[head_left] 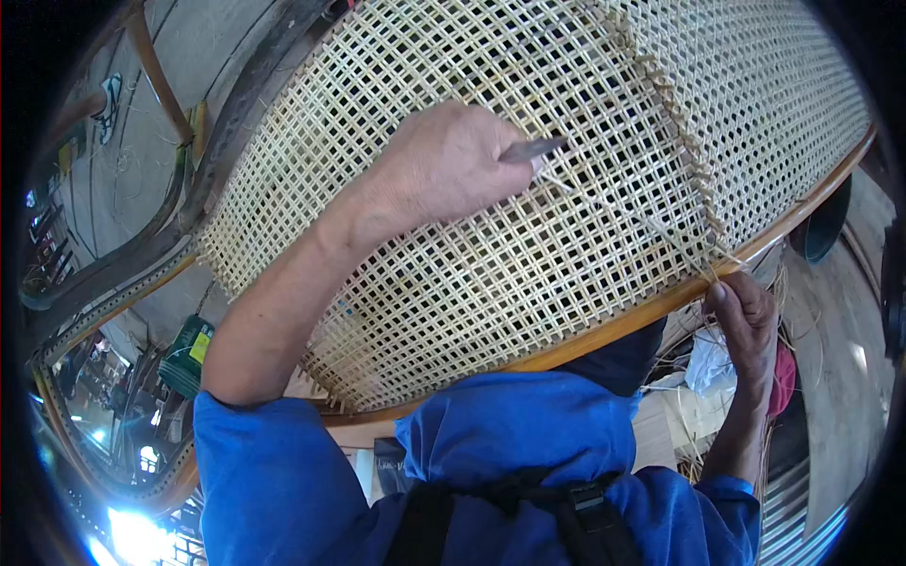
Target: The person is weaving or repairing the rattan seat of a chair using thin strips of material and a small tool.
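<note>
A woven cane panel [472,274] in a curved wooden frame [604,330] fills the middle of the view. My left hand [448,165] is closed in a fist over the weave. From it juts a dark, tapered metal tool [533,149], its handle hidden in the palm. A pale cane strand [651,222] runs from beside this hand across the weave to the frame's near right edge. There my right hand [746,316] is closed, thumb and fingers pinched at the strand's end. Its lower fingers are partly hidden.
A raised, bound cane seam [675,104] divides the panel from a second woven section at the right. Bare wooden frames [94,316] with drilled edges stand at the left, near a green container [187,354]. Loose strands and a white plastic bag [710,363] lie below my right hand.
</note>
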Motion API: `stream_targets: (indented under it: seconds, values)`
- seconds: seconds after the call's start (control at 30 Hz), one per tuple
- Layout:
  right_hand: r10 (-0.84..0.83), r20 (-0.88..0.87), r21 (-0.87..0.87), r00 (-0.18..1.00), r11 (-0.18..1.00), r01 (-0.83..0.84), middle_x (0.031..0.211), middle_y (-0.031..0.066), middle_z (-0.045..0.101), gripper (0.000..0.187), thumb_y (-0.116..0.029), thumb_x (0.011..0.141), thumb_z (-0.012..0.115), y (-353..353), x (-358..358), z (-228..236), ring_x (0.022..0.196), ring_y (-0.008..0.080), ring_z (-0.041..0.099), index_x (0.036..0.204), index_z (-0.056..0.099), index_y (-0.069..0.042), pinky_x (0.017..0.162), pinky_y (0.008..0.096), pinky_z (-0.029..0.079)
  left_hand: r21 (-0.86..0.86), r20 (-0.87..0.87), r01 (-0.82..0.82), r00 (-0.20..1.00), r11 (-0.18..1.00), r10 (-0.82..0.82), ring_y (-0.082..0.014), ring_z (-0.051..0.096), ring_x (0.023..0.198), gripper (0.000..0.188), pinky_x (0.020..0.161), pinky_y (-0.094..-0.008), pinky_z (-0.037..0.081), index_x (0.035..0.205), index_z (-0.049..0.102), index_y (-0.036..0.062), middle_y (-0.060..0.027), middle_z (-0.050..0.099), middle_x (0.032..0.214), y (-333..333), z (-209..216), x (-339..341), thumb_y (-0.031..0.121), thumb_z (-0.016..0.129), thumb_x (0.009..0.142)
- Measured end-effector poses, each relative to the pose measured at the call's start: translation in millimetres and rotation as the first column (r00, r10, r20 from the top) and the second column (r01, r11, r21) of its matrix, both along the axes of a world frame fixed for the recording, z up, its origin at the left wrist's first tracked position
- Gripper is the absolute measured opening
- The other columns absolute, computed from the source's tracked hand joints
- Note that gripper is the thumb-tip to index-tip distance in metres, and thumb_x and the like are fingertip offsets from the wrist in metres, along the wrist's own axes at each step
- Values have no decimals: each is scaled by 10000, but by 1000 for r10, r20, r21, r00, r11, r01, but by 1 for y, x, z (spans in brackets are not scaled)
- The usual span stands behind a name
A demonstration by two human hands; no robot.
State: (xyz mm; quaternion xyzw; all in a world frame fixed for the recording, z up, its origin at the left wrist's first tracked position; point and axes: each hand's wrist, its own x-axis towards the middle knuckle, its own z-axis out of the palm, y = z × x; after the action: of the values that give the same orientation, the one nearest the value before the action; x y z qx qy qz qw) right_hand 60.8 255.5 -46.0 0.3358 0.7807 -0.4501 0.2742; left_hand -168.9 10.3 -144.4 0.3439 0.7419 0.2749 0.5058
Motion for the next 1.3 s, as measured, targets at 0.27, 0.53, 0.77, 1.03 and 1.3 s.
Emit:
stream_targets:
  seconds: [0.27,0.53,0.77,1.03,1.3]
  values:
    - [438,-438,448,785,863,-233,965,128,580,152,-16,707,707,-19,-8,13,941,276,545,788,579,-9,793,376,442,-52,-188,110,975,993,-118,-156,484,430,280,471,-329,401,614,567,42,-68,509,493,-4,16,-3,229,517,815]
    - [430,-410,484,804,850,-207,1059,120,567,226,-18,694,704,-52,-39,-44,960,307,565,871,563,-34,787,381,483,-177,-446,-268,879,947,166,-218,517,552,327,555,-367,405,766,549,-75,-190,523,620,-131,-2,-90,246,569,827]
    - [468,-356,565,809,797,-212,955,65,595,239,-30,696,712,-57,-48,-54,825,262,591,906,606,-70,684,348,500,-288,-426,-544,810,788,403,-65,346,542,360,481,-279,305,647,482,31,25,414,565,-175,0,-117,288,572,883]
    - [249,-542,323,803,943,-75,984,92,605,224,16,742,675,-39,-26,-23,907,224,598,954,626,-38,767,305,485,-314,-503,-669,719,673,480,-52,423,513,294,480,-231,356,793,559,38,26,492,617,-178,25,-122,312,595,893]
    - [-309,-473,229,825,861,454,989,65,579,330,-96,835,664,26,41,-32,883,144,564,1128,536,-18,817,276,463,112,-559,-318,763,941,324,-184,642,811,285,687,-293,498,1076,591,97,-53,612,1068,-26,64,-2,265,613,847]
